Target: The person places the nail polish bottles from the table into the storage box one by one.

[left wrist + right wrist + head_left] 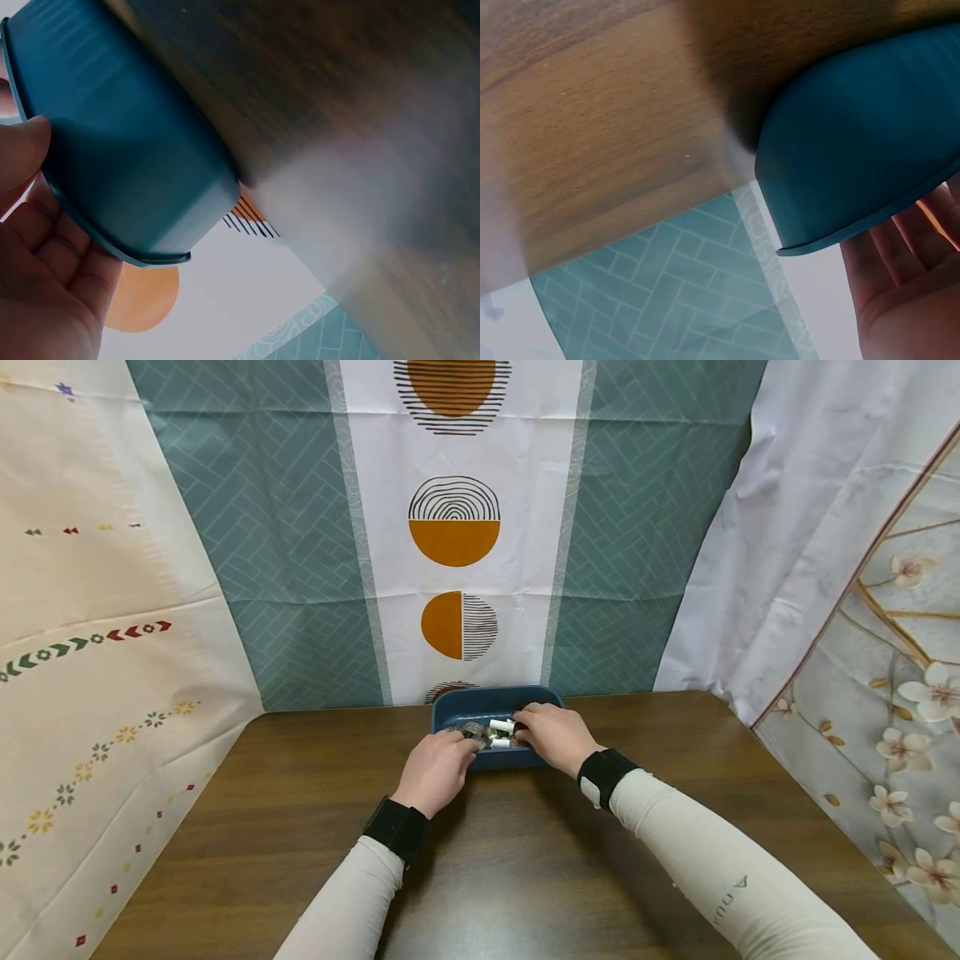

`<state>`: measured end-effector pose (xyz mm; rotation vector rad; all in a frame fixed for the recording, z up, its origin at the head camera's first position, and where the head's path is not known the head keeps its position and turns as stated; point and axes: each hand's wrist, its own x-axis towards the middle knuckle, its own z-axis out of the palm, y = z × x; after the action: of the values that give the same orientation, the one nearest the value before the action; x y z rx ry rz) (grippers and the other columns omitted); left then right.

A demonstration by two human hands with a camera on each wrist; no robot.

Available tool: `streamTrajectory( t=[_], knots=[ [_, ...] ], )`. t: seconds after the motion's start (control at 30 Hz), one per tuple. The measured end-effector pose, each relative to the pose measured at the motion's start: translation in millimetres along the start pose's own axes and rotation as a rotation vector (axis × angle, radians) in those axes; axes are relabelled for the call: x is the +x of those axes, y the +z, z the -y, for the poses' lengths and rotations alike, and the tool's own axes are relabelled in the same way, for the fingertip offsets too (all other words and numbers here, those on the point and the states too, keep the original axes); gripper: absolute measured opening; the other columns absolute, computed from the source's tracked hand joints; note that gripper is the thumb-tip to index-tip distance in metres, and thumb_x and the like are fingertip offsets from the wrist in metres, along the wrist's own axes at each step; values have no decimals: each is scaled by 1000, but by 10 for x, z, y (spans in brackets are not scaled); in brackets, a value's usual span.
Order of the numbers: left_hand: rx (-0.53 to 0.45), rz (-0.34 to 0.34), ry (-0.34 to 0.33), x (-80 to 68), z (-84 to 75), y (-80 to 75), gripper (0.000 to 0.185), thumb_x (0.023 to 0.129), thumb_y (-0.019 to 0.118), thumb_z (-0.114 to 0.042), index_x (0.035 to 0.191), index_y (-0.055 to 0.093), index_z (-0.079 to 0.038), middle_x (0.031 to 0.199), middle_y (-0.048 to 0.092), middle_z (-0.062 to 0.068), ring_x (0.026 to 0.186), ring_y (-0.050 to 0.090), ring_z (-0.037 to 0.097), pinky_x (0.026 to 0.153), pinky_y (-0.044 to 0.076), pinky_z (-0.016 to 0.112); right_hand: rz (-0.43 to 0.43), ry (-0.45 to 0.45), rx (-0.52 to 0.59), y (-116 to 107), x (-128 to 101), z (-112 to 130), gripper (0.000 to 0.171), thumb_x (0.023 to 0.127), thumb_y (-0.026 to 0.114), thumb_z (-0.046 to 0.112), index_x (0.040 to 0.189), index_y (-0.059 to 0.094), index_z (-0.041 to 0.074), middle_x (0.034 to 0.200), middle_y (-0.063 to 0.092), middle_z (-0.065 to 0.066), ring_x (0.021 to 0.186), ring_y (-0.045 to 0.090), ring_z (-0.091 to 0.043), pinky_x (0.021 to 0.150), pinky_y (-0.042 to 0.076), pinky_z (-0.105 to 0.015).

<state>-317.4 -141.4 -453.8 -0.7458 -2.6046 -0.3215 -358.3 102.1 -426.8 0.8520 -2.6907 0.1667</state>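
Note:
A dark blue plastic bin [495,758] stands on the table against the patterned cloth. White cylinders [501,743] and clear, shiny small items [474,730] lie inside it. My left hand [437,768] reaches over the bin's near left rim, its fingers bent beside the clear items. In the left wrist view, the thumb [26,150] overlaps the rim. From the right, my right hand [557,733] dips over the other end, fingers bent close to the white cylinders. The bin wall hides most fingertips, so I cannot tell what either hand grips.
The brown wooden table [510,877] extends in front of the bin and to both sides. Behind it hangs a cloth [292,568] with teal panels and orange circles. Cream fabric [97,693] borders the left, and a floral cloth [885,718] borders the right.

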Motion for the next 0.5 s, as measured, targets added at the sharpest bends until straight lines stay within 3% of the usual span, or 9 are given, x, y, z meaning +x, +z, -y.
streamTrajectory(
  t=[0.5],
  knots=[
    [-3,34,-9,15,-19,-42,15,102,82,-13,117,84,-11,91,71,1,90,67,23,90,59,42,-63,-29,53,-9,-72,-55,41,106,78,33,135,76,5,135,74,-11,131,67,-31,107,57,-48]
  ],
)
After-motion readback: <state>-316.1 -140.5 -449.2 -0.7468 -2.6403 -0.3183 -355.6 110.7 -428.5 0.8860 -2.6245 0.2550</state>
